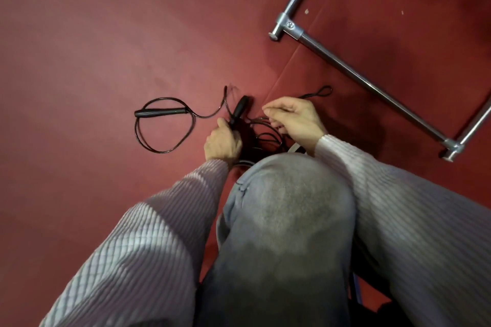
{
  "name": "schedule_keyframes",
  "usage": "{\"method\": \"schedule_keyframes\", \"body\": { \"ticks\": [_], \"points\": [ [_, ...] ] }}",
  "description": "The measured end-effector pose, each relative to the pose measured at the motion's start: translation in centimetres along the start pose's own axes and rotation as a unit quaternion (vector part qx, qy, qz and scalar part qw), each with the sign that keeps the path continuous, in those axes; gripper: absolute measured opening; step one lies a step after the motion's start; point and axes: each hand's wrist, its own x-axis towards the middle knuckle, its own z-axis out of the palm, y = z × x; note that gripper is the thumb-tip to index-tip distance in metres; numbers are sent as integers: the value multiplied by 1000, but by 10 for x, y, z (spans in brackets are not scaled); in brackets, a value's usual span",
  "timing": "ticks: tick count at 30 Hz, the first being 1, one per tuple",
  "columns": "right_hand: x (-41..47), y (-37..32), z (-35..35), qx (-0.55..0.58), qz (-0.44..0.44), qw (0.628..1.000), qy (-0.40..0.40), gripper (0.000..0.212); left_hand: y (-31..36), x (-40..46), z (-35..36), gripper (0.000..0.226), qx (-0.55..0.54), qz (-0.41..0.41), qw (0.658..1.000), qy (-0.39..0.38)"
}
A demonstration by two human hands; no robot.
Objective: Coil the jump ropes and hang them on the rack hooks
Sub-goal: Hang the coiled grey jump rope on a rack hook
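Fingers of the left hand (221, 141) are curled round a black handle (239, 110), while those of the right hand (293, 119) are pinched on thin cord above a loose tangle (265, 135) on the red floor (106, 34). Little of the task can be judged done: no finished coil is seen, nothing is hung, and no hooks are in view. The rack (372, 87) is seen only as grey base tubes, well apart to the right. Wide bare floor is left open on the left. A second handle (159, 112) lies there inside a slack loop (164, 125). Near the tubes a small strap loop (320, 92) is stretched out, and the knee (287, 194) crowds the tangle from below.
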Motion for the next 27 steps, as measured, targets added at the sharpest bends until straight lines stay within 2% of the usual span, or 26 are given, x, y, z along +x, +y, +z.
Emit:
{"method": "schedule_keyframes", "body": {
  "ticks": [3, 6, 9, 11, 13, 19, 22, 25, 27],
  "points": [
    [-1, -9, 7, -4, -20, 1000, -19, 9, 0, -3, -34, 23, -40, 25, 993, 111],
    [-3, -21, 13, -34, -34, 998, -50, 9, -14, 10, -63, 30, 3, 75, 986, 150],
    [-7, -33, 15, -49, -45, 996, -65, 8, -40, 35, -70, 36, 103, 35, 989, 101],
    [-10, -39, 13, -53, -55, 995, -69, 10, -58, 51, -66, 36, 123, -4, 992, 38],
    [-13, -44, 10, -46, -59, 995, -66, 12, -65, 58, -60, 36, 156, -3, 988, 15],
    [-12, -45, 4, 10, -56, 997, -52, 11, -66, 57, -57, 41, 274, 51, 956, 91],
    [-10, -46, 5, 35, -56, 997, -50, 12, -68, 63, -58, 39, 329, 80, 935, 101],
    [-7, -47, 6, 42, -51, 997, -48, 13, -59, 65, -57, 33, 288, 88, 949, 95],
    [-8, -46, 4, 37, -46, 997, -46, 13, -49, 57, -57, 31, 146, 75, 981, 104]
  ]
}}
